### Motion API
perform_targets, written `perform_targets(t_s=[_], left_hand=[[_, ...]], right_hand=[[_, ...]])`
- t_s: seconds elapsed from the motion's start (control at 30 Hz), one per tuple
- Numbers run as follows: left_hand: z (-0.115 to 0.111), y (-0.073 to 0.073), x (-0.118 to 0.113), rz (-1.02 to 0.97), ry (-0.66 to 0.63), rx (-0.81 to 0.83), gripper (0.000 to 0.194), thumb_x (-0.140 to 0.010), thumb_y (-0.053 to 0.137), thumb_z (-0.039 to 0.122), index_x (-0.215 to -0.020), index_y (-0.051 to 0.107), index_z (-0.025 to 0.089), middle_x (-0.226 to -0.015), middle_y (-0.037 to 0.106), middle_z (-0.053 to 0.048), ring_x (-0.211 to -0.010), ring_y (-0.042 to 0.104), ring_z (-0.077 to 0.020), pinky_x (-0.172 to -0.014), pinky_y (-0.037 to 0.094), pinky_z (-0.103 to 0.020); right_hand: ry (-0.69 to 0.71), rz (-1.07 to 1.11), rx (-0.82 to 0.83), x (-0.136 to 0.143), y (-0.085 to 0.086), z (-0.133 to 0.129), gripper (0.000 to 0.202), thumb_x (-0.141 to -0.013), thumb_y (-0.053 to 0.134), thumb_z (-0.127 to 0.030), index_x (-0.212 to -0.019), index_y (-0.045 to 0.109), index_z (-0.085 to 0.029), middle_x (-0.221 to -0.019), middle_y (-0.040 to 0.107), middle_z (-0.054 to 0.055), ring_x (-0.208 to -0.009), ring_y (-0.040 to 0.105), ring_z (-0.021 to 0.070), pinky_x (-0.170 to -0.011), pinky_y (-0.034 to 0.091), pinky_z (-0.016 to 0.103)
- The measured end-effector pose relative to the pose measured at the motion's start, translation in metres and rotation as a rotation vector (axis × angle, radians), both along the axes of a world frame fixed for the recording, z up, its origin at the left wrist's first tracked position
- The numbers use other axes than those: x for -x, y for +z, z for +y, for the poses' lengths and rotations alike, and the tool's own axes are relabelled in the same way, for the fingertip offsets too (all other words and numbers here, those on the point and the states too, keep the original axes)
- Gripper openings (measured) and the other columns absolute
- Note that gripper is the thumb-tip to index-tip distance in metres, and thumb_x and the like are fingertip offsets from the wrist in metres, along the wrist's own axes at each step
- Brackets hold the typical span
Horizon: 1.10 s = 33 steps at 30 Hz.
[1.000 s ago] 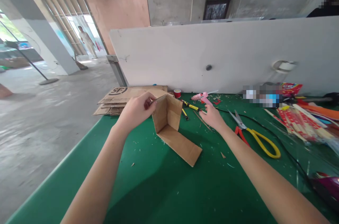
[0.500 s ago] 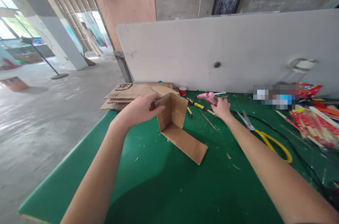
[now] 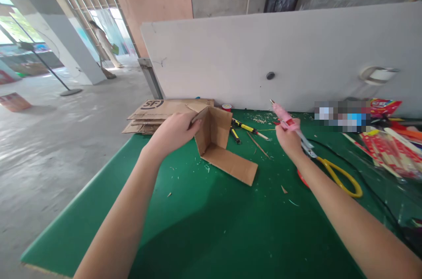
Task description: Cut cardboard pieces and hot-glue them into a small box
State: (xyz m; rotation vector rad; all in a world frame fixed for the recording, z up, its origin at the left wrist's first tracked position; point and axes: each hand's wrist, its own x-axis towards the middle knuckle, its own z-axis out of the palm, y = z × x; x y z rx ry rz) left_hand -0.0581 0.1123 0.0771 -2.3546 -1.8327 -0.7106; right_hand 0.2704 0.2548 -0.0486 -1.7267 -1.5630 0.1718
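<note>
My left hand (image 3: 178, 133) pinches the upper left edge of a folded cardboard piece (image 3: 229, 163). Two of its panels stand upright and meet at a corner, while a long flap stretches to the right along the green tabletop (image 3: 184, 226). In my right hand (image 3: 290, 140) is a pink hot glue gun (image 3: 284, 116), raised over the table with its nozzle tilted up and to the left. Yellow-handled scissors (image 3: 339, 178) lie just right of that hand, their blades partly hidden behind the glue gun and hand.
Flattened cardboard (image 3: 174, 106) is stacked at the back left. Yellow-and-black utility knives (image 3: 244, 126) and a red spool (image 3: 227, 107) lie behind the folded piece. Red-and-white packets (image 3: 385, 151) and a black cord (image 3: 372, 195) are at right. A white panel (image 3: 214, 59) borders the back; a person (image 3: 104, 43) stands far left.
My right hand has lifted the pink glue gun off the table and drawn it to the right. The left hand still holds the cardboard, whose flap has shifted slightly.
</note>
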Motion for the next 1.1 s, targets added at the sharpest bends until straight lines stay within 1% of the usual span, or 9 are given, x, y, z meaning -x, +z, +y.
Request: perform_targets(t_s=[0.17, 0.33, 0.43, 0.57, 0.73, 0.77, 0.83, 0.97, 1.1], left_hand=[[0.002, -0.003, -0.009, -0.070, 0.058, -0.024, 0.026, -0.087, 0.043, 0.029, -0.062, 0.042, 0.022, -0.053, 0.049, -0.001, -0.051, 0.046, -0.0167, -0.052, 0.028, -0.030], [0.002, -0.004, -0.020, -0.095, 0.070, 0.011, 0.025, -0.086, 0.043, 0.026, -0.062, 0.045, 0.021, -0.053, 0.049, -0.001, -0.050, 0.045, -0.0159, -0.052, 0.029, -0.030], [0.002, -0.008, -0.023, -0.067, 0.086, 0.019, 0.025, -0.087, 0.043, 0.028, -0.063, 0.048, 0.021, -0.056, 0.052, -0.002, -0.051, 0.047, -0.0166, -0.051, 0.031, -0.029], [0.002, -0.008, -0.019, -0.053, 0.071, 0.024, 0.022, -0.087, 0.048, 0.038, -0.082, 0.058, 0.019, -0.064, 0.060, -0.004, -0.057, 0.055, -0.0198, -0.052, 0.035, -0.029], [-0.017, -0.001, -0.040, 0.087, 0.190, -0.077, 0.054, -0.083, 0.054, 0.052, -0.125, 0.049, 0.018, -0.065, 0.063, -0.005, -0.058, 0.060, -0.0255, -0.052, 0.040, -0.032], [-0.024, -0.004, -0.054, 0.102, 0.163, -0.095, 0.052, -0.086, 0.051, 0.051, -0.127, 0.048, 0.018, -0.064, 0.064, -0.004, -0.057, 0.061, -0.0254, -0.052, 0.041, -0.033], [-0.038, -0.020, -0.090, 0.122, -0.070, -0.064, 0.035, -0.089, 0.047, 0.044, -0.114, 0.055, 0.020, -0.065, 0.064, -0.005, -0.056, 0.062, -0.0238, -0.050, 0.041, -0.032], [-0.048, -0.075, -0.172, 0.233, -0.577, 0.071, 0.019, -0.089, 0.047, 0.035, -0.089, 0.059, 0.020, -0.071, 0.065, -0.008, -0.063, 0.065, -0.0243, -0.045, 0.043, -0.031], [-0.032, -0.110, -0.225, 0.195, -0.690, 0.156, 0.021, -0.087, 0.049, 0.036, -0.100, 0.059, 0.022, -0.089, 0.066, -0.012, -0.080, 0.066, -0.0271, -0.044, 0.044, -0.033]], right_hand=[[0.263, 0.163, 0.101, -0.015, 0.006, -0.050, 0.042, -0.082, 0.050, -0.048, -0.112, 0.059, -0.020, -0.091, 0.069, 0.008, -0.076, 0.066, 0.0266, -0.074, 0.051, 0.039], [0.405, 0.118, 0.061, -0.013, 0.006, -0.079, 0.035, -0.079, 0.059, -0.049, -0.104, 0.066, -0.025, -0.091, 0.069, 0.004, -0.082, 0.063, 0.0258, -0.078, 0.049, 0.038], [0.346, 0.308, -0.032, -0.016, 0.014, -0.065, 0.035, -0.079, 0.060, -0.047, -0.103, 0.065, -0.022, -0.084, 0.066, 0.003, -0.076, 0.061, 0.0217, -0.073, 0.049, 0.036], [0.362, 0.642, -0.293, -0.034, 0.040, -0.016, 0.030, -0.073, 0.068, -0.038, -0.097, 0.061, -0.022, -0.066, 0.054, -0.003, -0.058, 0.049, 0.0137, -0.058, 0.042, 0.029], [0.359, 0.747, -0.372, -0.048, 0.070, 0.022, 0.024, -0.075, 0.069, -0.036, -0.091, 0.055, -0.025, -0.064, 0.046, -0.003, -0.057, 0.043, 0.0135, -0.050, 0.036, 0.028], [0.363, 0.756, -0.374, -0.048, 0.072, 0.024, 0.024, -0.075, 0.070, -0.035, -0.091, 0.056, -0.025, -0.064, 0.047, -0.003, -0.058, 0.043, 0.0138, -0.049, 0.036, 0.028], [0.367, 0.761, -0.371, -0.044, 0.072, 0.025, 0.024, -0.074, 0.071, -0.033, -0.091, 0.058, -0.024, -0.064, 0.048, -0.003, -0.057, 0.045, 0.0140, -0.049, 0.037, 0.027], [0.364, 0.742, -0.357, -0.032, 0.064, 0.023, 0.027, -0.072, 0.068, -0.033, -0.096, 0.060, -0.023, -0.066, 0.050, -0.004, -0.056, 0.048, 0.0119, -0.049, 0.040, 0.025], [0.351, 0.645, -0.209, -0.016, 0.051, 0.015, 0.029, -0.075, 0.065, -0.042, -0.095, 0.058, -0.021, -0.064, 0.053, -0.004, -0.052, 0.050, 0.0122, -0.047, 0.044, 0.025]])
